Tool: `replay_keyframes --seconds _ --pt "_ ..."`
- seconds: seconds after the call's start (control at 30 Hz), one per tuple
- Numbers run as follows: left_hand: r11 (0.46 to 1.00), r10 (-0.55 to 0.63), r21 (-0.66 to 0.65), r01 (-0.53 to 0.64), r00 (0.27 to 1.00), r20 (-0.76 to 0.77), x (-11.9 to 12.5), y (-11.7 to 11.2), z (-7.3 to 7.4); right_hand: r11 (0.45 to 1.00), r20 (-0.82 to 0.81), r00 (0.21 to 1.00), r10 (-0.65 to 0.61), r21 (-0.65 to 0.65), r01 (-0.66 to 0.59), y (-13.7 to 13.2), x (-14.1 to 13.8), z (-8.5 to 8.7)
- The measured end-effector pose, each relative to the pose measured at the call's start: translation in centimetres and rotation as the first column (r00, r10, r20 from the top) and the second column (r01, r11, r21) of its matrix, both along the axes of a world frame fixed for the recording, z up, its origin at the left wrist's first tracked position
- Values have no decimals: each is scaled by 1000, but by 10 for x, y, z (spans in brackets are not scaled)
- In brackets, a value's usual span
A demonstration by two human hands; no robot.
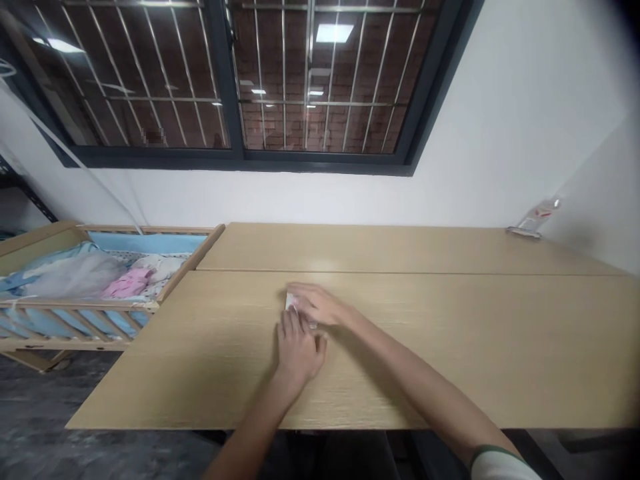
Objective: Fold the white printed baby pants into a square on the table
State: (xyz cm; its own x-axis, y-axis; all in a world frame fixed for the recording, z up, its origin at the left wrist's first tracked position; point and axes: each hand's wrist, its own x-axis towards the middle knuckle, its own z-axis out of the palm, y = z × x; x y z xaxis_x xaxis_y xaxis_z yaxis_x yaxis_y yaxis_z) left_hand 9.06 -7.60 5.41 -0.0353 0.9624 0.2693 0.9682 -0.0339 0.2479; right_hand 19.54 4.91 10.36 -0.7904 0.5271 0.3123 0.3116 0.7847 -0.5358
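Note:
A small, flat white piece (291,300), which looks like paper or a packet, lies on the wooden table, mostly covered by my hands. My left hand (299,347) rests palm down at its near side, fingers stretched forward onto it and thumb apart to the right. From the right, my right hand (320,305) curves over the far side of the piece, with its fingers bent around the edge. The fingertips of both hands are close together, and the piece's exact kind is hidden.
The light wooden table (450,333) has a seam across it. At its back right corner lies a clear plastic package (540,215). To the left stands a wooden crib (163,293) with blue lining and a pink cloth (129,283). A barred window (320,157) is above.

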Motion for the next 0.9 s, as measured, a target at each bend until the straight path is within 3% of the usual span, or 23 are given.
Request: replay_keyframes --seconds 0.1,0.23,0.37,0.53,0.9 --pt "999 28 -23 -27 1000 12 22 -6 -21 987 100 982 158 -16 -157 -22 -6 -8" --pt "999 9 35 -10 999 36 23 -3 -31 969 152 964 217 -149 -195 -30 -2 -28" --pt "999 -6 42 6 1000 -11 18 -1 -28 963 133 971 197 -212 -166 -19 4 -42" --pt "1000 26 11 -25 997 -74 17 0 -25 973 159 974 162 -190 -131 1 9 -42" --pt "999 41 6 -41 999 -6 16 4 -33 984 143 989 33 -177 -7 51 10 -49"
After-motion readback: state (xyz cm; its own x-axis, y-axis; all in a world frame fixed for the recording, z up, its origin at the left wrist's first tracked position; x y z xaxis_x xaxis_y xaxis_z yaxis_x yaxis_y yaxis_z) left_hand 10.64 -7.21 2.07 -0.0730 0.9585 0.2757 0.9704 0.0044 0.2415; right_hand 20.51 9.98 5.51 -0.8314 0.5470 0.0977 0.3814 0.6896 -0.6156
